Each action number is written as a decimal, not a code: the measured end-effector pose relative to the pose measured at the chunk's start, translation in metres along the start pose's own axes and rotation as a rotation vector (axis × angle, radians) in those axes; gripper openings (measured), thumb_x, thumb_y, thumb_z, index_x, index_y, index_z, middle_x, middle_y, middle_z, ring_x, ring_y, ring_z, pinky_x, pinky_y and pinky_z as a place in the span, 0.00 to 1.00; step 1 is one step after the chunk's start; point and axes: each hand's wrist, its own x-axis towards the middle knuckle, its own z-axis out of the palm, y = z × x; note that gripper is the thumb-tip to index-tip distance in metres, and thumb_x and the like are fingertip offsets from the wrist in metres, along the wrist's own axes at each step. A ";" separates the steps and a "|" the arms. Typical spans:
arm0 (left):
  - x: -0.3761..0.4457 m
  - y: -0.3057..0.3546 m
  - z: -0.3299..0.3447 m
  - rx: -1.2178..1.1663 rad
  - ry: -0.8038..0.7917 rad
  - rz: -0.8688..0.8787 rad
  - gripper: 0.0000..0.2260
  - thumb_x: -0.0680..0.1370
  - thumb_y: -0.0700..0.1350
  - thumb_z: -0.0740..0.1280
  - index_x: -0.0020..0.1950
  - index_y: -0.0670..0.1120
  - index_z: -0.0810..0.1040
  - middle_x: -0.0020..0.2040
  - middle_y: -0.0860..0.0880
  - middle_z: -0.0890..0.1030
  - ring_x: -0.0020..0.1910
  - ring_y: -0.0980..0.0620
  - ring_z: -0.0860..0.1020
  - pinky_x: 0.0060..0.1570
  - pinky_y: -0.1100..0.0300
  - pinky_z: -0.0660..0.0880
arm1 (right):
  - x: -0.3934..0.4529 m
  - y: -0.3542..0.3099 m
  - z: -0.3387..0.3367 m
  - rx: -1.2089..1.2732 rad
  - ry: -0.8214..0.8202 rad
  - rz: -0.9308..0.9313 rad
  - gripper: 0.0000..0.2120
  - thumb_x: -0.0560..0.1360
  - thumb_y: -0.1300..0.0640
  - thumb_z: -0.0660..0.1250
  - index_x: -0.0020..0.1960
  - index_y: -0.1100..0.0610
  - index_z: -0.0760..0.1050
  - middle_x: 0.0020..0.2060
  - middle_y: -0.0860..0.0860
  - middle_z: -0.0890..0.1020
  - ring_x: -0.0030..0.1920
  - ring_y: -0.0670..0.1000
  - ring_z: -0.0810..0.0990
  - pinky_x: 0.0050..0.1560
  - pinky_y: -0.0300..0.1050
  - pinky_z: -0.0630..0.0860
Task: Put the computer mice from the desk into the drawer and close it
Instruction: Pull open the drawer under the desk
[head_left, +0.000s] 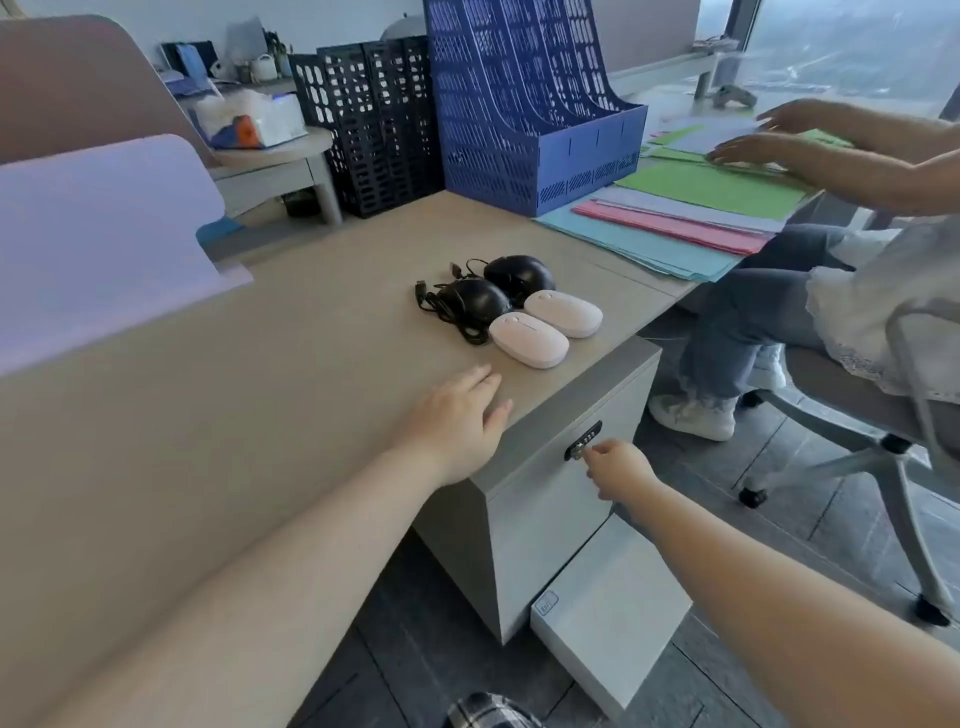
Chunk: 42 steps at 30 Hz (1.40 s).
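While the left hand (457, 415) rests flat and empty, four mice (511, 309) lie just beyond it (light, smooth, best gripped across their sides); the right hand (615, 465) pinches the drawer (561, 499) lock (583, 440).

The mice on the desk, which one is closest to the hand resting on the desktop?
The nearer white mouse, at the front of the group. It lies closest to the left hand; the other white mouse and both black corded mice sit farther back.

You have bare desk (218, 415) between your left hand (457, 421) and the four mice (511, 309); file racks (519, 104) wall the far side, paper sheets (675, 228) crowd the right.
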 end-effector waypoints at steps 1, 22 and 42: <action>0.002 0.000 0.001 0.020 0.010 0.003 0.23 0.82 0.53 0.55 0.75 0.46 0.62 0.78 0.49 0.60 0.76 0.50 0.58 0.75 0.54 0.54 | 0.004 0.000 0.003 0.064 -0.001 0.024 0.17 0.79 0.54 0.58 0.56 0.67 0.76 0.41 0.57 0.77 0.40 0.57 0.75 0.52 0.56 0.80; 0.006 0.015 0.007 0.142 0.004 -0.016 0.25 0.82 0.54 0.52 0.76 0.43 0.58 0.78 0.45 0.58 0.77 0.49 0.56 0.75 0.54 0.53 | -0.005 0.032 -0.025 0.230 0.025 0.212 0.11 0.76 0.61 0.61 0.58 0.62 0.72 0.39 0.56 0.77 0.46 0.56 0.77 0.36 0.46 0.74; -0.032 0.035 0.013 0.230 -0.028 -0.054 0.25 0.83 0.49 0.51 0.77 0.40 0.54 0.79 0.44 0.54 0.78 0.48 0.53 0.76 0.52 0.52 | -0.076 0.051 -0.078 -0.927 0.047 -0.403 0.18 0.78 0.50 0.53 0.37 0.57 0.75 0.32 0.50 0.77 0.39 0.56 0.76 0.37 0.42 0.70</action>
